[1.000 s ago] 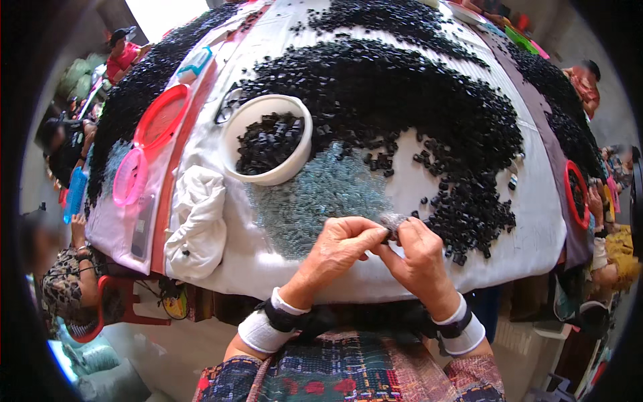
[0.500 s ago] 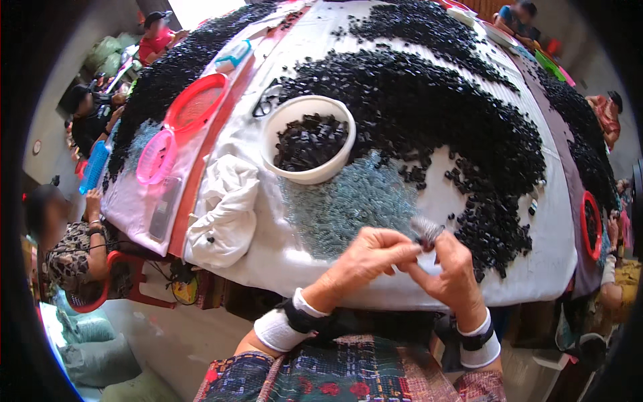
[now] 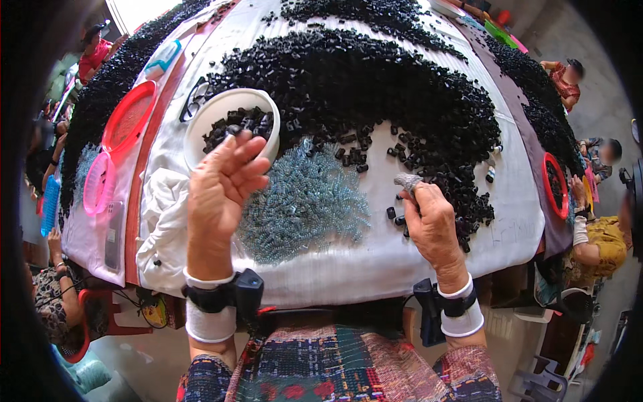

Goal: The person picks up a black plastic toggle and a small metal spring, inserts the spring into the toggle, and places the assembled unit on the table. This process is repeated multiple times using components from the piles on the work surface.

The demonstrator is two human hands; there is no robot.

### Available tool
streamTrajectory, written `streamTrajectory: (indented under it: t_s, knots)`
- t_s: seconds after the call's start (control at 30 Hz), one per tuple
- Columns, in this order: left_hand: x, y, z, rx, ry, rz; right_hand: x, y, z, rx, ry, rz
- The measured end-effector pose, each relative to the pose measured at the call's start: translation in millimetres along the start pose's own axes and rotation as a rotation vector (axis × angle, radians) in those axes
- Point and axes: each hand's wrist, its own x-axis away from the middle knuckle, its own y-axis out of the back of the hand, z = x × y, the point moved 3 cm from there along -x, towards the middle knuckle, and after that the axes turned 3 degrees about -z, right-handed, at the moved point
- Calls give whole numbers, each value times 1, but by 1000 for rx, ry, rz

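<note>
My left hand (image 3: 224,191) is open over the white bowl (image 3: 194,144), its fingers spread and tilted up. A small black plastic part (image 3: 234,130) shows right at its fingertips, against other black parts (image 3: 258,120) in the bowl. My right hand (image 3: 434,218) is bent over the cloth by the loose black parts (image 3: 462,184), thumb and forefinger curled toward each other. A grey wrap (image 3: 407,181) covers the forefinger's tip. Something dark shows between those two fingers, too small to make out. Between my hands lies a heap of small clear bluish coils (image 3: 301,201).
White cloth (image 3: 395,268) covers the table. A crumpled white cloth (image 3: 164,221), black-handled scissors (image 3: 194,97), a pink basket (image 3: 99,182) and a red sieve (image 3: 128,117) lie on the left. Another red basket (image 3: 554,184) is at right. Several people sit around the tables.
My hands were together over the coils and have parted. The left went left over the bowl and opened; the right moved up toward the black parts. The whole view has shifted.
</note>
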Motion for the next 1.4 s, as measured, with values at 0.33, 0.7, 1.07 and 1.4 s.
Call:
streamTrajectory:
  t_s: [0.33,0.7,1.07,1.4]
  knots:
    - [5,8,-1,-103,-3,99,1,4,-11,168,50,71]
    - [36,-12,33,-183,245,347,6,-14,9,6,45,189]
    - [45,-6,43,-274,332,402,18,-39,31,152,225,176]
    - [46,-24,69,-295,426,405,25,-34,16,189,157,77]
